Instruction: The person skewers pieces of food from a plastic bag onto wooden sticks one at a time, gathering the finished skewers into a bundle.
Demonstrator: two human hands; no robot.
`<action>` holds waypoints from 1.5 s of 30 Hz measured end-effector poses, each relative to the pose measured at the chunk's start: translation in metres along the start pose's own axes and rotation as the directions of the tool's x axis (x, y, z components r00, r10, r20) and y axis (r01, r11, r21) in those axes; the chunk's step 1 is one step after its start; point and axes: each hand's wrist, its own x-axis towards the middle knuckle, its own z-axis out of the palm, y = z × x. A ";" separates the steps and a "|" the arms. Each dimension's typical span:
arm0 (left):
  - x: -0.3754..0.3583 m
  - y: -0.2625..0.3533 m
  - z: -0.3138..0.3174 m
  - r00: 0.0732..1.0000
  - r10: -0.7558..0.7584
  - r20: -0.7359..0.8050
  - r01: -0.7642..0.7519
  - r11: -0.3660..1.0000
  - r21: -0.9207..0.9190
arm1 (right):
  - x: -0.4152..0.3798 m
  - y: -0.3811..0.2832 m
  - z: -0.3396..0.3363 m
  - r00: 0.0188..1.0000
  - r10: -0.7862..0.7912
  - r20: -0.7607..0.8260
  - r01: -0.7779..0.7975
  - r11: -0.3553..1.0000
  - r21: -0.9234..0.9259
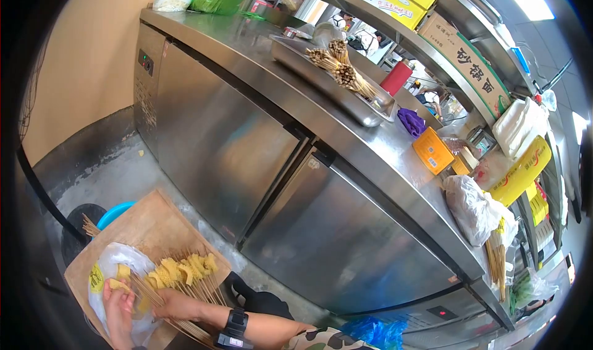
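My left hand (120, 313) pinches a small yellow piece of food (118, 284) above an open white plastic bag (102, 294). Close beside it, my right hand (175, 305) is closed round several thin wooden skewers (147, 291); their tips point towards the left hand. Behind the right hand lies a row of skewers loaded with yellow, honeycomb-textured pieces (182, 270). Bag and loaded skewers rest on a brown board (154, 217). A black watch (235, 330) is on my right wrist. The bag's contents are partly hidden by my hands.
A steel counter (247, 60) with refrigerator doors (346, 245) runs alongside. It carries a metal tray (296, 50) of bundled skewers (346, 72), a red bottle (397, 77), an orange box (432, 151) and plastic bags (469, 211). A blue basin (114, 213) stands behind the board.
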 end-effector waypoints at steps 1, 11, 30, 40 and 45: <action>0.000 0.000 0.003 1.000 0.015 0.017 -0.015 1.000 -0.005 | -0.006 -0.013 0.001 0.999 0.036 0.003 -0.036 0.999 -0.002; 0.021 -0.017 -0.017 0.993 0.065 -0.097 -0.073 0.994 -0.076 | 0.003 0.008 0.003 0.999 -0.047 0.019 0.046 0.999 0.026; 0.007 -0.010 -0.012 0.992 0.124 -0.006 -0.121 0.979 0.163 | -0.014 -0.025 0.001 0.960 0.279 -0.027 -0.275 0.957 0.088; 0.006 -0.001 0.003 0.993 0.118 -0.022 -0.116 0.991 0.064 | -0.012 -0.035 0.009 0.986 0.168 -0.011 -0.165 0.974 0.156; 0.001 0.006 0.004 0.983 0.185 -0.010 -0.182 0.974 0.138 | -0.011 -0.037 0.011 0.984 0.173 -0.044 -0.167 0.979 0.117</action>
